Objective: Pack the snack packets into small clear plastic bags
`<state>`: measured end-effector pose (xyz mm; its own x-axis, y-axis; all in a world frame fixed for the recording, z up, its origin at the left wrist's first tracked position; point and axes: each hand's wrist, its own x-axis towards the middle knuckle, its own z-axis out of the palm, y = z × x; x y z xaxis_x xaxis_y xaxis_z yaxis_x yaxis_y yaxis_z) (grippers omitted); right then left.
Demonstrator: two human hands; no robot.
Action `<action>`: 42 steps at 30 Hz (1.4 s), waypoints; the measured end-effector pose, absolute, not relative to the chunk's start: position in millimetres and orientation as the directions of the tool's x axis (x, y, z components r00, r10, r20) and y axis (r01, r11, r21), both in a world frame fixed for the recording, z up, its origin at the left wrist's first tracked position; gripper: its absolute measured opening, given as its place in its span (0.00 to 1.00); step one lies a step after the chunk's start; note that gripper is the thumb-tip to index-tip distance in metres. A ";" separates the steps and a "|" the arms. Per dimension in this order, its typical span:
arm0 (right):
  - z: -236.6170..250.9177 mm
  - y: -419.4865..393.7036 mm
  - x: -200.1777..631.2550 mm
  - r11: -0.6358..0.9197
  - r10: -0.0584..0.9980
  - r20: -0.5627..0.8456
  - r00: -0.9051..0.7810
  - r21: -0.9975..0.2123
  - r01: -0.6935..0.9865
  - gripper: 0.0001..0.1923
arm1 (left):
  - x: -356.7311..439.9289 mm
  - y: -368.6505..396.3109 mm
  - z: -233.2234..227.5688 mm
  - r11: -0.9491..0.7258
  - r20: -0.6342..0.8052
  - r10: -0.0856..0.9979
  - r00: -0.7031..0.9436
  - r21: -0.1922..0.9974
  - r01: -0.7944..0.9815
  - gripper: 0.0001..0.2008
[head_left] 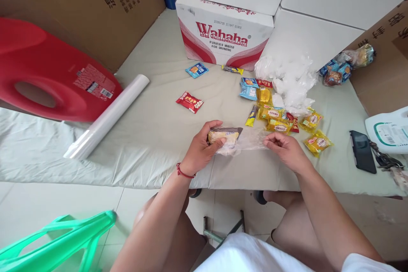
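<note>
My left hand grips a wrapped snack, yellow with a dark top, at the front of the cloth-covered table. The snack sits inside a clear plastic bag. My right hand pinches the other end of that bag. Just beyond my right hand lies a cluster of yellow snack packets, with blue packets behind them. A red snack packet lies alone, farther back from my left hand.
A roll of clear film lies at left beside a red jug. A Wahaha water carton stands at the back, a heap of clear bags next to it. A black phone and keys lie at right. A green stool is at lower left.
</note>
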<state>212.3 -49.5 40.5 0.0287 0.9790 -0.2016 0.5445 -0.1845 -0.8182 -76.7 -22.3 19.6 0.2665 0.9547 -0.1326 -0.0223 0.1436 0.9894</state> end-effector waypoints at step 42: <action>9.3 -44.6 129.3 -0.216 0.934 -0.328 0.144 -0.835 -0.506 0.18 | -13.2 -45.5 -2.7 -0.087 0.092 0.990 -0.102 0.994 0.059 0.11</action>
